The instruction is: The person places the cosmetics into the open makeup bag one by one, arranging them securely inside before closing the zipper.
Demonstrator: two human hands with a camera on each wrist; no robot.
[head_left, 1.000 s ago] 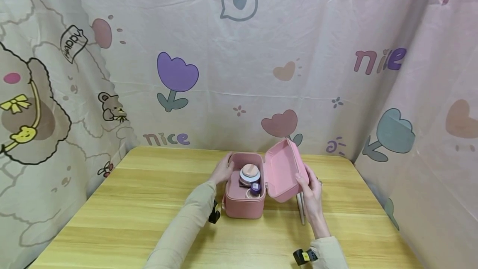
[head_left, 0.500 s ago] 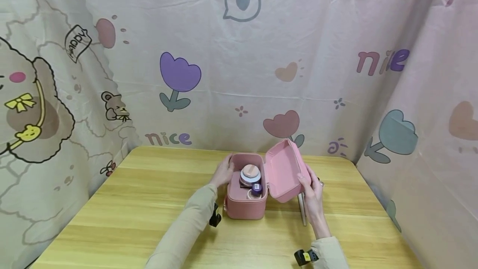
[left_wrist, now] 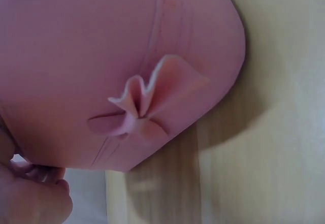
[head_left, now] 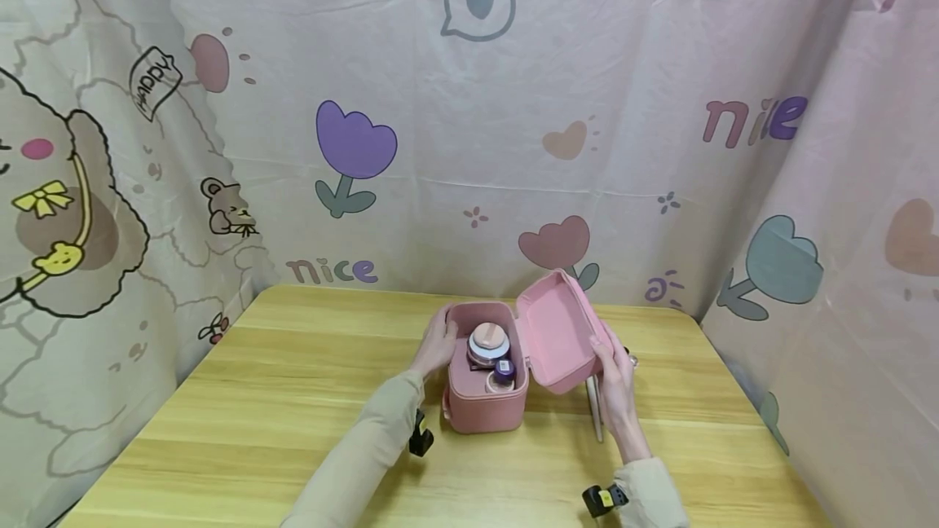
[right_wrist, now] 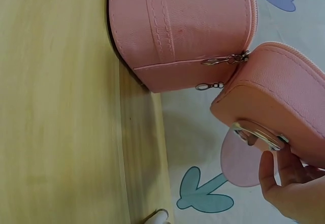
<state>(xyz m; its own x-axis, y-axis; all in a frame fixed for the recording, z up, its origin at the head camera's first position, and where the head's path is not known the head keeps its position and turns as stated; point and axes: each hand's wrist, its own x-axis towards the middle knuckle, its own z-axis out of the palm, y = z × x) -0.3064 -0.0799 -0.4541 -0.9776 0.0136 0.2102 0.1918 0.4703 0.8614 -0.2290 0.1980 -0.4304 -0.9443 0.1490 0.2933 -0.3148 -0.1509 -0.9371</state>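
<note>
A pink makeup case [head_left: 486,414] stands unzipped on the table, its lid [head_left: 561,332] swung out to the right. My left hand [head_left: 436,342] grips the case's far left rim, with fingers over the edge. The right hand [head_left: 614,365] holds the lid's outer right edge, thumb on the rim side. Inside the case lie a round container with a peach powder puff [head_left: 490,337] on top and a purple-capped small item [head_left: 504,371]. In the left wrist view a fabric bow [left_wrist: 137,115] decorates the case's side. The right wrist view shows the lid's carrying handle [right_wrist: 259,135] beside my fingers.
Pale slim sticks [head_left: 595,410] lie on the wooden table [head_left: 293,398] beneath the lid and right hand. Two metal zipper pulls [right_wrist: 216,60] hang at the case's hinge side. A printed curtain [head_left: 440,129] closes off the back and both sides.
The lid has tipped slightly left, toward the case, with the right hand on it. The case has turned a little. The left hand keeps its hold on the rim.
</note>
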